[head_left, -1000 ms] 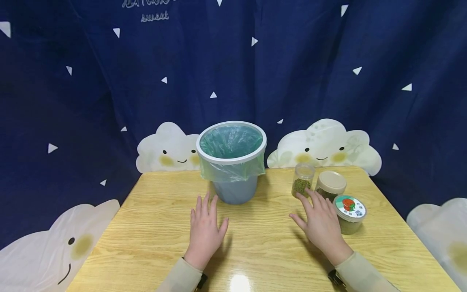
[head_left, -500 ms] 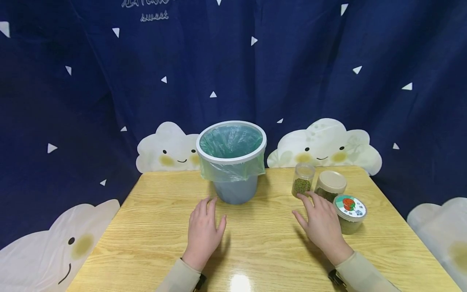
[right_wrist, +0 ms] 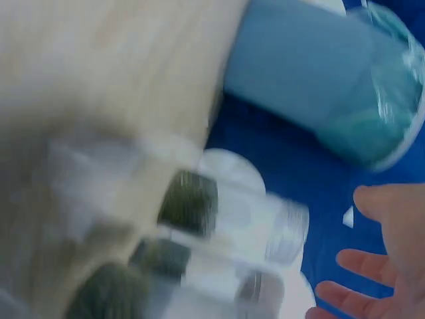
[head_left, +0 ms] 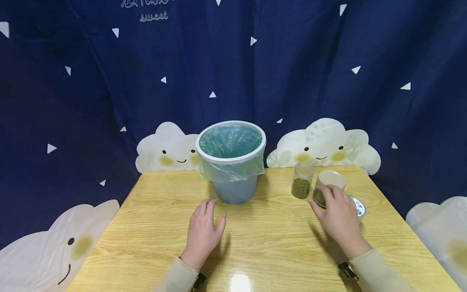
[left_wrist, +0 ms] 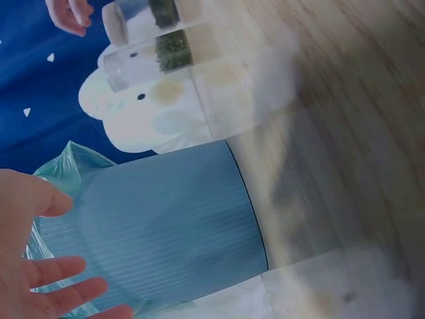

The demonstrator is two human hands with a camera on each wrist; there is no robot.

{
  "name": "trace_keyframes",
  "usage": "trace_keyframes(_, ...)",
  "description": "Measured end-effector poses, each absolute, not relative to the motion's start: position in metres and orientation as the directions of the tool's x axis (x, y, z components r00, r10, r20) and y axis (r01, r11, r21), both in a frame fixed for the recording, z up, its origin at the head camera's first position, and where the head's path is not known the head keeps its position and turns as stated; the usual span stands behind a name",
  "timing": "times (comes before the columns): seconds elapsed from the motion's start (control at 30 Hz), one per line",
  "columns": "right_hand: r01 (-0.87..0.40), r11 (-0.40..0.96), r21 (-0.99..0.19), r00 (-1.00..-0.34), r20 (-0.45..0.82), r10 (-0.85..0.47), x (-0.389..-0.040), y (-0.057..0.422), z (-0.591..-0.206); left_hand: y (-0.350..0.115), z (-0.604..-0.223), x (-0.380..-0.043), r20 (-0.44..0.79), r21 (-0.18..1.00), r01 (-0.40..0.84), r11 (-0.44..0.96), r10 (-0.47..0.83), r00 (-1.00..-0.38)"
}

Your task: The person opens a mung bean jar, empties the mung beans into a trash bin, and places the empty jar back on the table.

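Right hand, thumb and fingers parted and loosely bent, holding nothing, placed over the jars' near side. At its 12 o'clock stands a beige-lidded jar, front overlapped by the fingertips; contact cannot be determined. At 10 o'clock, a clear cylindrical jar of green granules stands upright; at 2 o'clock, a printed-lid jar is largely hidden by the hand. Left hand, thumb set wide of the fingers, grasping nothing; at its 1 o'clock, a grey-blue waste bin with a translucent green liner stands upright on the wood-grain surface.
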State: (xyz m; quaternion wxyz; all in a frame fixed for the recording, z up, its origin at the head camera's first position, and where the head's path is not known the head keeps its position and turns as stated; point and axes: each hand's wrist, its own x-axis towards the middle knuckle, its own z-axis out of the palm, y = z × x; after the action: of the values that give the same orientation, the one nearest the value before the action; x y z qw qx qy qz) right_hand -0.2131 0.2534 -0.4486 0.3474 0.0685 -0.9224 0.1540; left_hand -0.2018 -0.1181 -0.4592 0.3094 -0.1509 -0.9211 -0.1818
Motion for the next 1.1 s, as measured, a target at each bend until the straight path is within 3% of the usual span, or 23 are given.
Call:
trace_keyframes(0.2, -0.130, 0.954, -0.272, -0.791, 0.609, 0.066, -0.215, 0.284, -0.436, -0.120, -0.460, -0.204, 0.625, 0.243, 0.385, 0.890, 0.160, -0.764)
trace_keyframes(0.43, -0.092, 0.954, -0.285, -0.823, 0.561, 0.088, -0.216, 0.308, -0.441, -0.121, -0.461, -0.205, 0.613, 0.252, 0.382, 0.889, 0.158, -0.774)
trace_keyframes(1.1, -0.006, 0.961, -0.276, -0.923, 0.370, 0.101, -0.213, 0.319, -0.447, -0.126, -0.460, -0.208, 0.595, 0.252, 0.379, 0.890, 0.166, -0.787)
